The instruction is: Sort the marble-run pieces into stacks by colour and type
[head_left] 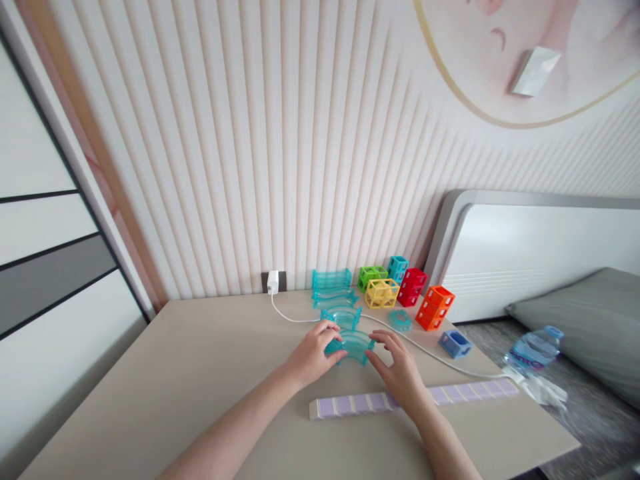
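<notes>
A curved, see-through teal track piece [356, 345] is between my two hands, just above or on the table. My left hand [317, 350] pinches its left end, thumb in front and fingers behind. At its right end my right hand [397, 363] does the same, fingertips at the edge. Directly behind lies another curved teal track piece [341, 317]. Farther back, near the wall, are more teal track pieces [332, 280]. A row of lilac blocks [350, 404] runs along the table under my right forearm, which hides part of it.
Yellow [382, 293], green [371, 275], red [413, 287] and orange blocks [435, 307] stand at the back right. A teal ring piece [400, 320] and blue block [455, 343] lie nearer. A white cable [430, 357] crosses the table [210, 373]. Beyond its right edge is a bottle [534, 350].
</notes>
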Demonstrator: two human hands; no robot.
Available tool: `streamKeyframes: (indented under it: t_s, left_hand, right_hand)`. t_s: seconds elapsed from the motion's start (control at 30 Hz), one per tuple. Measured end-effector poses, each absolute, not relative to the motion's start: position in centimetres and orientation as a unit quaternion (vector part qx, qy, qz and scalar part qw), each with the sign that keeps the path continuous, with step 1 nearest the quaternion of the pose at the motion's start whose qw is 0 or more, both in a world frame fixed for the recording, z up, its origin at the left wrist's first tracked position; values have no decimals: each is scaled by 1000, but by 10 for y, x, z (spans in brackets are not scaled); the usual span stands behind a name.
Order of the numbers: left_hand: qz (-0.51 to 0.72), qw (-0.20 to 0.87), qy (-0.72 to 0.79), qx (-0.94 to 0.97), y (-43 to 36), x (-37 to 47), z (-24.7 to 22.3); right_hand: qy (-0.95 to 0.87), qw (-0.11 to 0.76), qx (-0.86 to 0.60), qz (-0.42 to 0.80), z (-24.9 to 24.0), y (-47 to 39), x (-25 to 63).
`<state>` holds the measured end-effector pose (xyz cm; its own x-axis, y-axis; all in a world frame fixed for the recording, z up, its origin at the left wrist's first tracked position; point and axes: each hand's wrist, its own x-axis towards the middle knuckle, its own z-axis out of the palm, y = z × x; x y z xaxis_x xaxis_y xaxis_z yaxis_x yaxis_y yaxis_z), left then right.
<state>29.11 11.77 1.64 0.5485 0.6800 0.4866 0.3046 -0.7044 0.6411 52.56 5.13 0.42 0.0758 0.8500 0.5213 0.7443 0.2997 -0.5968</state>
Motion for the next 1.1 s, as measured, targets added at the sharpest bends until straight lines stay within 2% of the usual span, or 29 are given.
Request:
streamKeyframes:
  t_s: [0.4,0.67,1.1]
  left_hand:
    - [363,262,310,839,119,285,2]
    - [369,311,359,799,124,276,-6]
    - [376,318,369,788,125,275,1]
  right_hand:
    - [-658,406,-627,93,-3,51,526]
    - [-657,402,-629,105,-2,51,525]
    - [-657,389,-638,99,-2,50,524]
